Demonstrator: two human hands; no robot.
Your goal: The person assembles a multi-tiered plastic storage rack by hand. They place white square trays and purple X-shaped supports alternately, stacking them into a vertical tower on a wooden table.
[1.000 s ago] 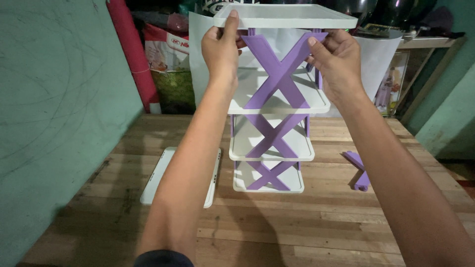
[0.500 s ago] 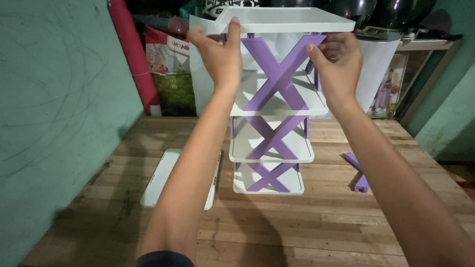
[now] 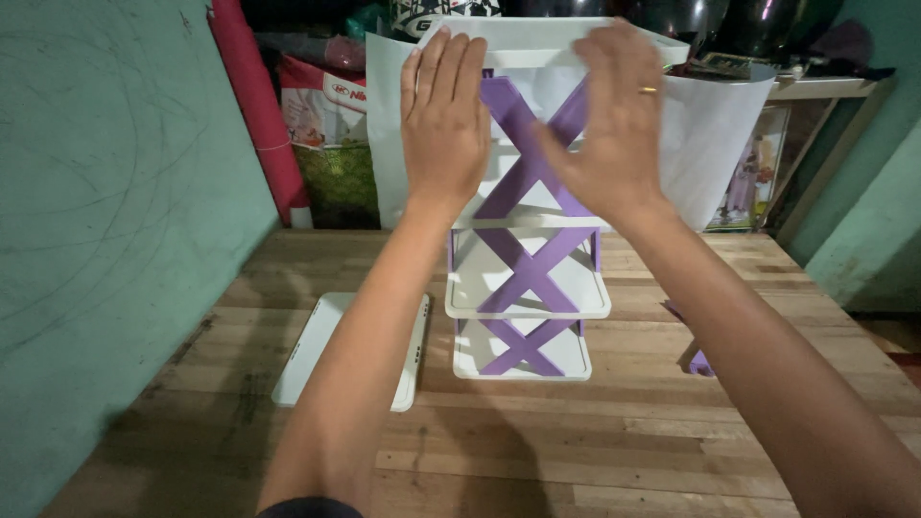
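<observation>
— Where's the rack (image 3: 526, 278)?
— Mid-surface (image 3: 614, 451), right of the loose white tray (image 3: 317, 350). Both hands, left (image 3: 443, 120) and right (image 3: 604, 125), hover flat-palmed at its top shelf (image 3: 537, 34), no grip closed.
— Handling?
— Probably light, stiff plastic, wobbly; hold shelf edges.

A white and red printed plastic bag (image 3: 321, 110) stands at the table's rear, beside a red roll. A framed picture (image 3: 746, 182) leans at the right rear.

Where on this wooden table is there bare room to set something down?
The near table boards in front of the rack are bare, as is the strip along the green wall left of the loose white shelf. It's crowded behind the rack, and a purple piece lies right.
</observation>
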